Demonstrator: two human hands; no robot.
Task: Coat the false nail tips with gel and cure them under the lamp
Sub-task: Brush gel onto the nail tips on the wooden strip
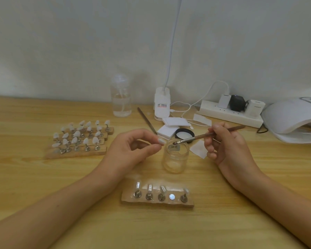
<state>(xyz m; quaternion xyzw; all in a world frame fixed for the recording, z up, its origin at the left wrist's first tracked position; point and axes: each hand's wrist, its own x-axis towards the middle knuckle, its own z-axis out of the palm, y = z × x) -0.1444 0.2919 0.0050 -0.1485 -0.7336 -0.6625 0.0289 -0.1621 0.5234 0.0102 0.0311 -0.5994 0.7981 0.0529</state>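
Note:
My left hand [133,150] pinches a small stand with a pale false nail tip [161,141] between thumb and fingers, beside the mouth of a clear glass gel jar [175,157]. My right hand [224,142] grips a brown brush [208,135] whose bristle end sits over the jar's rim. In front of me a wooden holder [157,199] carries several clear nail tips on metal stands, with one bare magnet spot. At the left, wooden holders [79,139] hold several white nail tips. The white curing lamp [294,121] stands at the far right.
A clear pump bottle [121,99], a white desk lamp base [162,105], a power strip [230,112] with plugs and cables line the back wall. White wipe pads [171,126], the jar's black lid [184,134] and a second brush [146,120] lie behind the jar.

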